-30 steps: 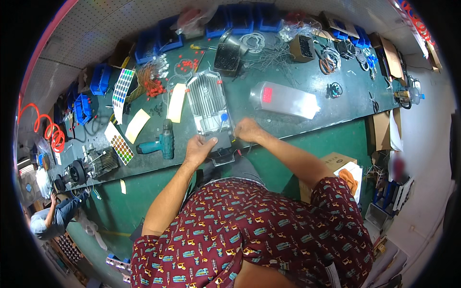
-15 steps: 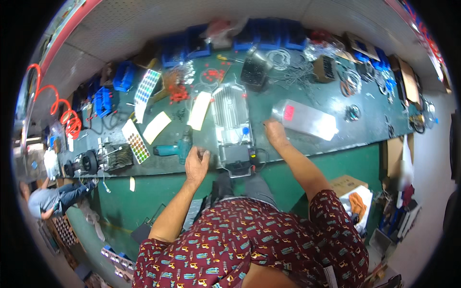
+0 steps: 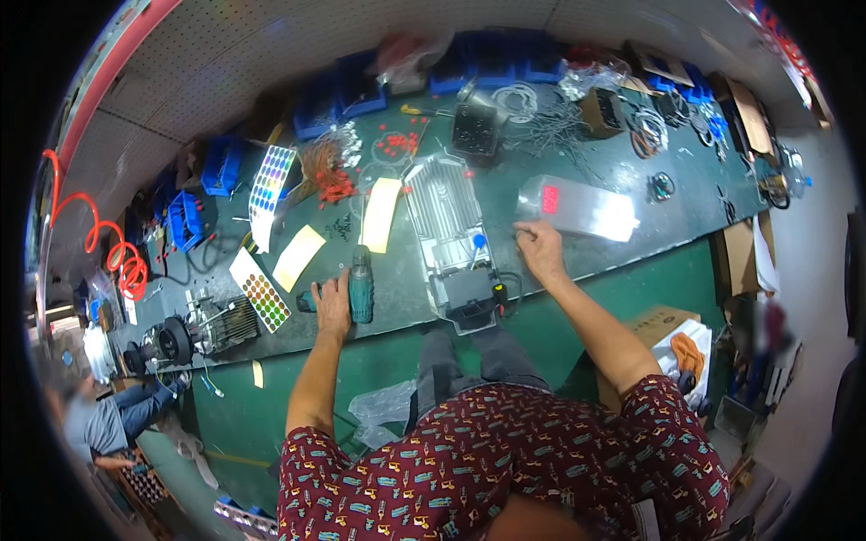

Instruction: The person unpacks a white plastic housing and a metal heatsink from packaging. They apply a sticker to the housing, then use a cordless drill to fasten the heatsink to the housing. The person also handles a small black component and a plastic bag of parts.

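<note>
My left hand (image 3: 333, 309) lies over the handle of a teal cordless drill (image 3: 362, 290), its fingers curled round it; the drill rests on its side on the bench. Right of it lies a long finned metal housing (image 3: 444, 203), with a dark box at its near end and a blue round piece on it. My right hand (image 3: 541, 255) is held to the right of the housing, thumb and fingers pinched together. Whatever is between those fingertips is too small to make out. Just beyond that hand lies a smooth silver cover (image 3: 586, 209) with a red label.
Sticker sheets (image 3: 261, 290) and pale yellow papers (image 3: 299, 256) lie left of the drill. A motor-like assembly (image 3: 216, 323) sits at the bench's left end. Blue bins (image 3: 361, 86), cables (image 3: 555, 122) and a black-filled container (image 3: 475, 128) line the back. Another person (image 3: 95, 428) is at far left.
My left hand has moved left from beside the drill onto its handle. My right hand stays near the silver cover, now with its fingers turned more upward. The whole view has shifted slightly.
</note>
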Demonstrator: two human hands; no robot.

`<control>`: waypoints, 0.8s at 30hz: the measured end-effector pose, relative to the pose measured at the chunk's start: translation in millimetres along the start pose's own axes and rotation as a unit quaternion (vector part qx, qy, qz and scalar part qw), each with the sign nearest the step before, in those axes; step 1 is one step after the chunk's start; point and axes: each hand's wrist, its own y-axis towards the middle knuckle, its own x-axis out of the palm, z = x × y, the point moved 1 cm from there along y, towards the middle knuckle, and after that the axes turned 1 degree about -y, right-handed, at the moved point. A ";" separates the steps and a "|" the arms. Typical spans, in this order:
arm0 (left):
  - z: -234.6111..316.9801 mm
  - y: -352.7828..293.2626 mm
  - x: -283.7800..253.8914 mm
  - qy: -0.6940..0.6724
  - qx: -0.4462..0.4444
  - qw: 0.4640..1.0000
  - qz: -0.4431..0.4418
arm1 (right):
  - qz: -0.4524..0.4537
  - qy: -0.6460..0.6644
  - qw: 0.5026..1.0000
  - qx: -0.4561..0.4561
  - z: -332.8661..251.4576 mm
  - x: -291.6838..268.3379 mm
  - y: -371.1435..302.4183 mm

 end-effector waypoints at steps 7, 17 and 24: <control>-5.7 -47.0 -72.2 -0.104 0.079 0.991 0.033 | -0.021 0.368 0.902 0.226 -100.6 -19.3 -40.0; 77.4 -179.6 -172.6 -0.488 0.006 0.870 0.069 | -0.118 0.619 0.725 0.279 -104.2 19.1 -56.2; 101.6 -193.2 -164.8 -0.562 -0.055 0.825 0.017 | -0.149 0.668 0.680 0.264 -104.1 18.7 -58.9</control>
